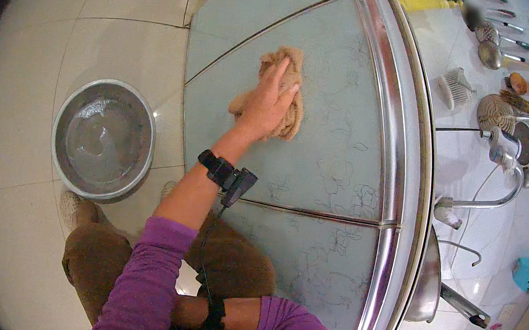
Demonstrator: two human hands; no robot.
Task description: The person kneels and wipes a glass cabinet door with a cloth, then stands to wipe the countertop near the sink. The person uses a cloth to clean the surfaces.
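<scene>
My left hand (264,107) presses a tan, bunched cloth (291,113) flat against a cabinet door (343,140) of pale glass with an etched flower pattern. Its fingers lie spread over the cloth, and a black strap with a small device sits on that wrist. My right hand (187,310) rests low, near my bent knees, mostly hidden behind my left sleeve; its fingers do not show. To the left, a round metal basin (58,138) holding greyish water stands on the tiled floor (22,98).
Shiny metal trim (382,275) runs along the cabinet's top edge. Above the counter, a faucet (495,203) curves out near a metal pot or bowl (429,287). Ladles (489,54), brushes and a whisk (527,107) hang on the white wall. My shoe (69,209) is close to the basin.
</scene>
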